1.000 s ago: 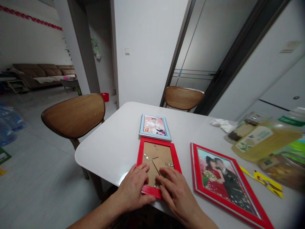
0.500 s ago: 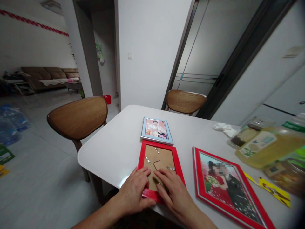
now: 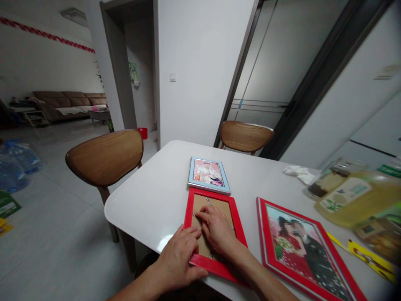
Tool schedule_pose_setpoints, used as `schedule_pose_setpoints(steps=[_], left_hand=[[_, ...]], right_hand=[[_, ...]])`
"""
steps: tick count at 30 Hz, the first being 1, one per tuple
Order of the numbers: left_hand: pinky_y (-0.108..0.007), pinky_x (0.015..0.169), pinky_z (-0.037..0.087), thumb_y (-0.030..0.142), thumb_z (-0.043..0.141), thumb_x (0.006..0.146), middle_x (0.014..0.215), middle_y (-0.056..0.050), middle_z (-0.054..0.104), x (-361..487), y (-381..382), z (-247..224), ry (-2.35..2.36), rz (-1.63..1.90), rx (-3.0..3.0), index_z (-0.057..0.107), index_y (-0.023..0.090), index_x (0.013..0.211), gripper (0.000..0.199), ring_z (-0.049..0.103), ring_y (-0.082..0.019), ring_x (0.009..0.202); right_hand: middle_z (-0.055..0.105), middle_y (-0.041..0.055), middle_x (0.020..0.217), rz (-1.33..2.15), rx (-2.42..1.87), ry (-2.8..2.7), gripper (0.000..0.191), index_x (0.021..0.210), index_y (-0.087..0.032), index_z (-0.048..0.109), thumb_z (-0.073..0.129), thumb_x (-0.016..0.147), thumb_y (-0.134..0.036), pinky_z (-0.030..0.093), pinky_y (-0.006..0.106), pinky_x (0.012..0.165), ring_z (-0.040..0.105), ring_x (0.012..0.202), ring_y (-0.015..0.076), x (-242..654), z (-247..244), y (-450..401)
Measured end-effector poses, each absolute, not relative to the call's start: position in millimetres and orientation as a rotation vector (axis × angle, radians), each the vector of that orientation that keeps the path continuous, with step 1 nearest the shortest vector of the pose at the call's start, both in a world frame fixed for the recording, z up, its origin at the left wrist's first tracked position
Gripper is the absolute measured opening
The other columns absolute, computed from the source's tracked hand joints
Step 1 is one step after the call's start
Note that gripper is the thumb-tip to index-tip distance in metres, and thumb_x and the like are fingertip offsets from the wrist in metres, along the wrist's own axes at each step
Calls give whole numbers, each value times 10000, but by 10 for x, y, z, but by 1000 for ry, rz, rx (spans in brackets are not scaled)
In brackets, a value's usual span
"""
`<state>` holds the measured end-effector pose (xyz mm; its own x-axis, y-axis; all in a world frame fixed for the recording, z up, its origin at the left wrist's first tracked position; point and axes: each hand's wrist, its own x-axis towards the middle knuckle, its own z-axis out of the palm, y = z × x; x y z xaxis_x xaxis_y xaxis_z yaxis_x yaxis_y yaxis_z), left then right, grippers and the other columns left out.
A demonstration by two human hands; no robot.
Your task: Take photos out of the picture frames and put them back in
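Note:
A red frame point(image 3: 241, 228) lies face down on the white table, its brown backing board point(image 3: 204, 244) showing with small metal clips around the edges. My left hand point(image 3: 180, 255) grips the frame's lower left side, thumb at the bottom edge and fingers over the rim. My right hand point(image 3: 216, 228) is over the board, its fingertips at the left metal clip point(image 3: 194, 214); its fingers are bent close together. Touching or nearly touching the red frame's top edge is a light blue framed picture point(image 3: 208, 173). A larger red framed picture point(image 3: 300, 246) lies face up at the right.
Right of the frames are a yellow cutter-like item point(image 3: 371, 259), a large bottle of yellow liquid point(image 3: 347, 198), jars and a white tissue point(image 3: 299, 172). Wooden chairs point(image 3: 106, 156) stand at the table's left and far sides.
My right hand has moved up and left over the board, from its lower middle to the left clip. My left hand stays on the frame. The view has shifted slightly.

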<state>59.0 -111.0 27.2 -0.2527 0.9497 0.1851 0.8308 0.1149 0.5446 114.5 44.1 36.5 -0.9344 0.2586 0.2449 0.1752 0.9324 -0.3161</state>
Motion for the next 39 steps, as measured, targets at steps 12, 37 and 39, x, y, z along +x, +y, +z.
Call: schedule_pose_setpoints(steps=[12, 37, 39], left_hand=[[-410, 1001, 206, 389, 664, 603, 1191, -117, 493, 590, -1118, 243, 2190, 872, 1762, 538, 153, 915, 411, 375, -241, 1150], [-488, 949, 261, 327, 645, 632, 1130, -139, 523, 674, -1177, 329, 2221, 1021, 1767, 510, 159, 847, 305, 446, -289, 1069], [-447, 912, 320, 356, 614, 659, 1083, -123, 542, 666, -1234, 391, 2165, 1209, 1723, 497, 176, 803, 258, 470, -275, 1027]], right_hand=[[596, 34, 874, 469, -456, -2779, 262, 883, -214, 621, 394, 760, -169, 364, 234, 733, 518, 823, 133, 1084, 392, 584], [639, 61, 827, 814, -854, -2289, 307, 854, -158, 583, 430, 716, -385, 428, 266, 653, 580, 718, 161, 1323, 501, 1115], [639, 70, 849, 1085, -919, -2055, 352, 901, -154, 568, 464, 695, -420, 445, 280, 627, 588, 725, 177, 1578, 507, 1069]])
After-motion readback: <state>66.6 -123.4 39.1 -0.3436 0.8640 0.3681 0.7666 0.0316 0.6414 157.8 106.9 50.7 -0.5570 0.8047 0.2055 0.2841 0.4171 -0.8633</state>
